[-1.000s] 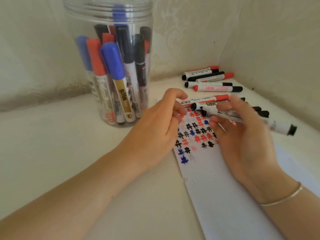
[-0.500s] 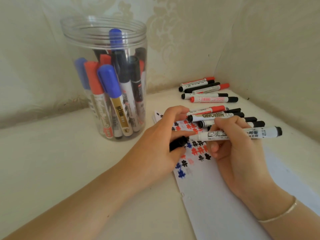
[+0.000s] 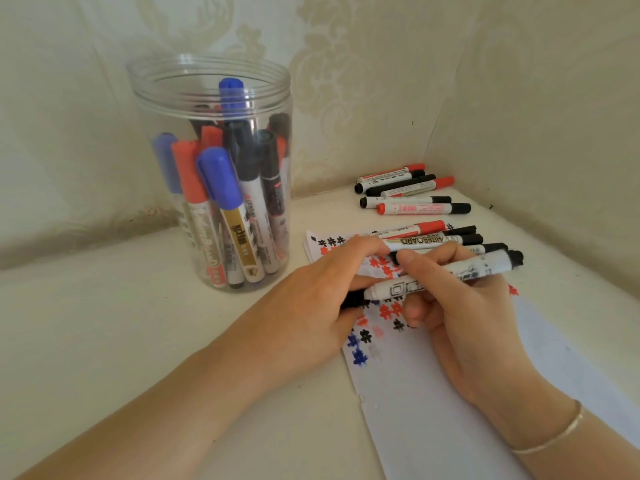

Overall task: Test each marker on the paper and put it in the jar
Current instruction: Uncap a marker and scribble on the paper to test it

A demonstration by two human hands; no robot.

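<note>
My right hand (image 3: 460, 306) grips the barrel of a white marker (image 3: 485, 266) with black ends, held level over the paper (image 3: 433, 393). My left hand (image 3: 311, 299) pinches that marker's black cap (image 3: 351, 301) at its left end; cap and barrel are still joined. The white paper carries rows of red, black and blue test marks near my fingers. A clear plastic jar (image 3: 207, 77) stands upright at the back left with several capped blue, red and black markers inside.
Two groups of loose markers lie beyond my hands: one (image 3: 433, 237) on the paper's far edge, another (image 3: 408, 192) by the corner of the walls. Walls close the surface at the back and on the right.
My right hand brought the marker down level over the paper. My left hand closed on its cap. The view tilted up, so the jar's rim now shows.
</note>
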